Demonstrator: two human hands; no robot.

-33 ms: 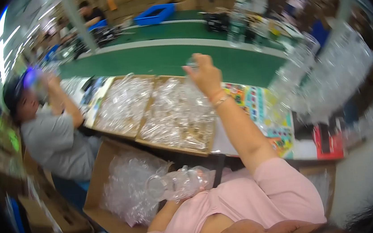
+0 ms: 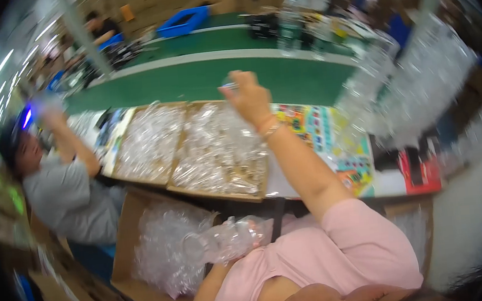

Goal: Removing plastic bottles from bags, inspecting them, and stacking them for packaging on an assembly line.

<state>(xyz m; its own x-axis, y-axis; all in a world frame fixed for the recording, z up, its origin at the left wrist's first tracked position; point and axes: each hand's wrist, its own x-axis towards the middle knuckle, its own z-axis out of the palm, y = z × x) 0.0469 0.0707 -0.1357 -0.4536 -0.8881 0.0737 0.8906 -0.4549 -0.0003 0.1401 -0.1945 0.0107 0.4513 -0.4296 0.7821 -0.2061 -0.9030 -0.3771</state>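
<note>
My right hand, with a bracelet on its wrist, is raised over the green belt, past the far edge of the trays. Its thumb and fingers close on a small, partly clear, shiny piece, too blurred to name. Low in front of my body, clear plastic shells lie in my left hand, whose fingers show only partly through the plastic. Beside the shells stands a cardboard box with a heap of clear plastic packaging inside.
Two shallow cardboard trays hold clear wrapped pieces. Printed colourful sheets lie to their right, near tall stacks of clear plastic shells. A co-worker in grey sits at the left. A blue bin and a bottle stand farther back.
The whole view has shifted slightly, so most of the scene sits farther left. Both hands keep nearly the same pose and hold.
</note>
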